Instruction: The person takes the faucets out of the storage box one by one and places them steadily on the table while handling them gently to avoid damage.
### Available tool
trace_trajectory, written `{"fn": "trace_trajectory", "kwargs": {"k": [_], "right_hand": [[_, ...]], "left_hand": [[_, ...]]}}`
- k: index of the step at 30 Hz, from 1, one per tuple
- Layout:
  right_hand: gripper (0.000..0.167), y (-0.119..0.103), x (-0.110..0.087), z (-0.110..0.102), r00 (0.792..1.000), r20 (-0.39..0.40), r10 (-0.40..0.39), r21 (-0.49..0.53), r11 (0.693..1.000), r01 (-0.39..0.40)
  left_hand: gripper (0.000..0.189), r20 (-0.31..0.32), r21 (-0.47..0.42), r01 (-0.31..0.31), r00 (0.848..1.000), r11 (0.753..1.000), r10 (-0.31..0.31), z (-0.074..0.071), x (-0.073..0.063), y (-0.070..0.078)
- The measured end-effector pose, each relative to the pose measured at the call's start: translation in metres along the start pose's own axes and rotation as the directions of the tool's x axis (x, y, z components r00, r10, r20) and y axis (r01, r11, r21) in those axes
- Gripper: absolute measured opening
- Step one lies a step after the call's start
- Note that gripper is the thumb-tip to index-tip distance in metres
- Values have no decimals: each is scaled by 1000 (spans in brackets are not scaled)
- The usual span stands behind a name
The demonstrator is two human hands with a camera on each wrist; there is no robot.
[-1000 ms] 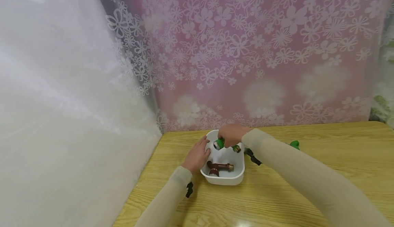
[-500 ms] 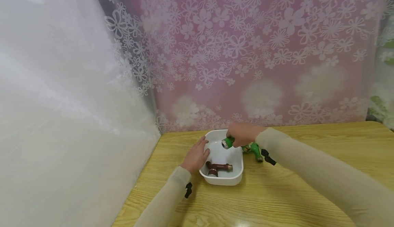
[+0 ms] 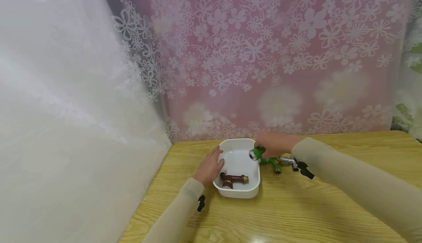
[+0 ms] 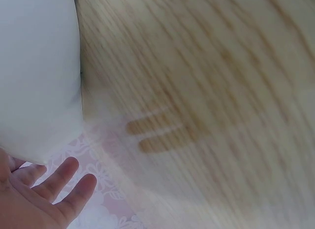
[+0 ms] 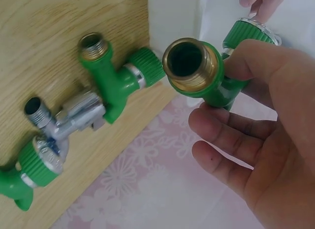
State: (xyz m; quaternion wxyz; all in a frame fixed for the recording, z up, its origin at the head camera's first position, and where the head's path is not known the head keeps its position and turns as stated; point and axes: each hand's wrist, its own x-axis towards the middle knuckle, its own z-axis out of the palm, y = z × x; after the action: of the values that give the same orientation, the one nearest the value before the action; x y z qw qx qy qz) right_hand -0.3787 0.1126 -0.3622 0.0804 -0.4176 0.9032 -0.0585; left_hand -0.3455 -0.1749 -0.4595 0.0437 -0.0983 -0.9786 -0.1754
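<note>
My right hand (image 3: pixel 277 144) pinches a green tap valve (image 3: pixel 254 154) above the right rim of a white plastic basin (image 3: pixel 236 194). In the right wrist view the brass threaded end of this valve (image 5: pixel 189 64) faces the camera. My left hand (image 3: pixel 208 168), fingers spread and fairly straight, rests at the basin's left rim; its fingers (image 4: pixel 81 192) also show in the left wrist view. Inside the basin lies a brown valve (image 3: pixel 235 179) with a brass end. Just right of the basin, another green valve (image 3: pixel 274 165) lies on the table.
Beside that green valve lies a chrome valve (image 3: pixel 287 161), and a further green-handled one (image 5: pixel 37 165) shows at the left of the right wrist view. The wooden table (image 3: pixel 230 221) meets a pink flowered curtain (image 3: pixel 280 70) behind and a white sheet (image 3: pixel 66 125) at left.
My right hand has moved right with the green valve, from over the basin to its right rim. The green and chrome valves on the table have come into sight. My left hand stays put.
</note>
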Motion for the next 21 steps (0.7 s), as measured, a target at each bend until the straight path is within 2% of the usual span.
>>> {"fn": "trace_trajectory", "kwargs": {"k": [9,21], "right_hand": [[23,14,-29,-2,1000,-10,22,27,999,-22],[33,32,-61,-2,997,-41,66,-35,997,-68]], "left_hand": [[46,3,2,-10,1000,1000,10,-1,0,1],[47,-1,10,-19,1000,1000,19,1,1,-1]]}}
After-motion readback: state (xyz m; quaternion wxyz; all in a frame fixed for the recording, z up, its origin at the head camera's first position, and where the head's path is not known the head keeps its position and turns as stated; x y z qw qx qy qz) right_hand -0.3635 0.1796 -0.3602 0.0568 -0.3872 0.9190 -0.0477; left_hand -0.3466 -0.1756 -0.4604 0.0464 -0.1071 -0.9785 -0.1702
